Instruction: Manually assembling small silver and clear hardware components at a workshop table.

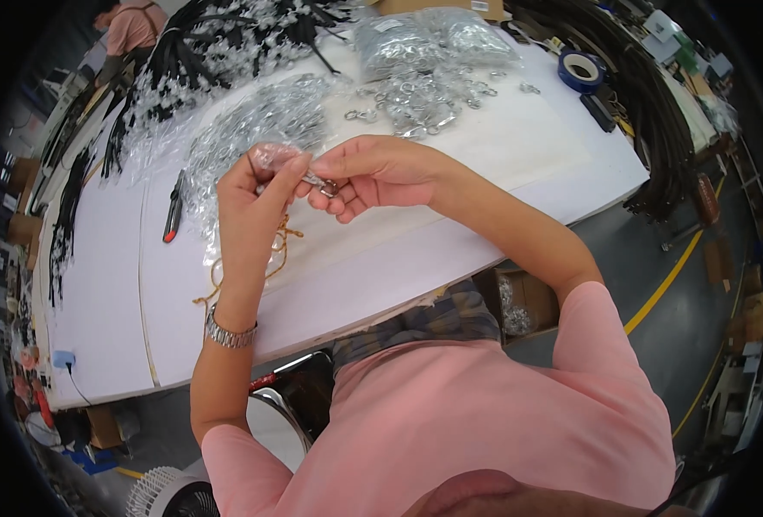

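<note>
Above the near edge of the white tabletop (450,215), the left hand (256,202) pinches a small clear plastic bag (274,156) between thumb and fingertips while the right hand (373,175) pinches a small metal clasp (323,183) at the bag's mouth, fingers pressed together.

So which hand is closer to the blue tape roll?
Right. The right hand sits mid-table, below-left of the blue tape roll; the left hand is farther left still.

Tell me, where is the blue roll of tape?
In the head view, the blue roll of tape sits at the far right corner of the white table, just right of the pile of loose metal clips and beside the black straps.
</note>
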